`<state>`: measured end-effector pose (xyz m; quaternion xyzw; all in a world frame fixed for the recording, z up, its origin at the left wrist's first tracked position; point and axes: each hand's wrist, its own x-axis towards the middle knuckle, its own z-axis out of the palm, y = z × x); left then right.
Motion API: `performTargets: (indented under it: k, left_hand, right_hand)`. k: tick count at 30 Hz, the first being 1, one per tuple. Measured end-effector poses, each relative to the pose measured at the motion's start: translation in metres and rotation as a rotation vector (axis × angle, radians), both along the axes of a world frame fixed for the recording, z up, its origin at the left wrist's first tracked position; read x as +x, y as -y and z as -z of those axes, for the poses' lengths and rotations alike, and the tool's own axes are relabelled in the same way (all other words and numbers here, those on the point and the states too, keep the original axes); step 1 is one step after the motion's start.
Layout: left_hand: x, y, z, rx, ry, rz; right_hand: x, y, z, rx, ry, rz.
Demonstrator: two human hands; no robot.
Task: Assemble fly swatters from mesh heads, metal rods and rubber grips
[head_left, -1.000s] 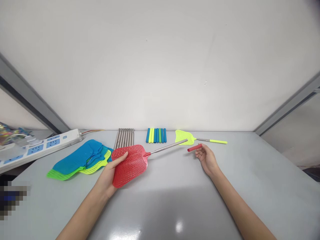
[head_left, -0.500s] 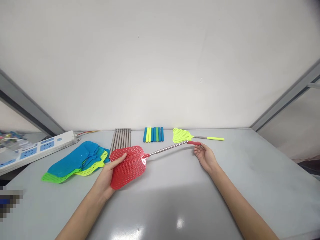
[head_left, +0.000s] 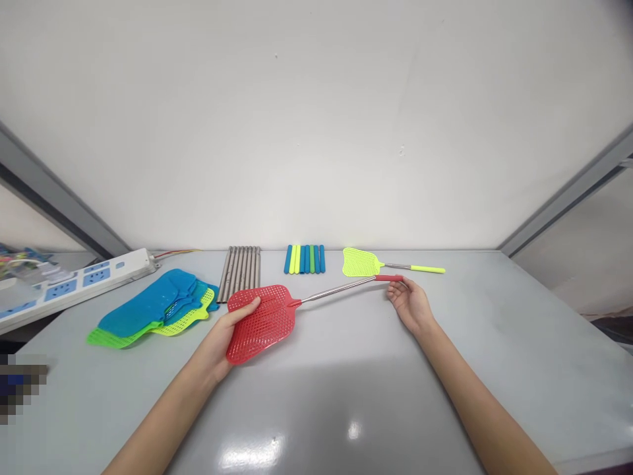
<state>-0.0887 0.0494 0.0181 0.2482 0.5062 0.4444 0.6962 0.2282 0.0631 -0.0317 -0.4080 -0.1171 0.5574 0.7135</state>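
Note:
A red fly swatter (head_left: pixel 264 323) with a metal rod and red grip is held above the table between my two hands. My left hand (head_left: pixel 225 343) is closed on its mesh head, thumb on top and the other fingers hidden underneath. At the other end, my right hand (head_left: pixel 411 305) pinches the tip of the red grip, its remaining fingers curled below. Just behind the rod lies a yellow fly swatter (head_left: pixel 361 262) with a yellow grip.
Blue, green and yellow swatter heads (head_left: pixel 143 307) are piled at the left. Several metal rods (head_left: pixel 241 270) lie side by side near the wall, with a row of coloured grips (head_left: pixel 304 259) to their right. A white power strip (head_left: pixel 79 287) borders the left edge.
The red fly swatter and both hands have shifted slightly to the right in view. Both hands keep their hold. The camera view has tilted a little.

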Motion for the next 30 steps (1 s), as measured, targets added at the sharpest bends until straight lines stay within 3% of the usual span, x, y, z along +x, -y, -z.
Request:
performTargets:
  k: [10, 18, 25, 30]
  left_hand:
    - [0.01, 0.006, -0.023, -0.101, -0.015, -0.004]
    - [0.005, 0.003, -0.008, -0.045, -0.041, 0.009]
    - [0.012, 0.006, -0.018, -0.093, 0.037, 0.064]
    - [0.011, 0.006, -0.006, -0.048, 0.012, 0.028]
  right_hand:
    - [-0.001, 0.001, 0.0, 0.011, 0.064, 0.016]
    - [-0.001, 0.002, 0.001, 0.01, 0.115, 0.005]
    - [-0.003, 0.003, 0.0, 0.026, 0.18, -0.058]
    - [-0.006, 0.006, -0.004, 0.039, 0.246, -0.094]
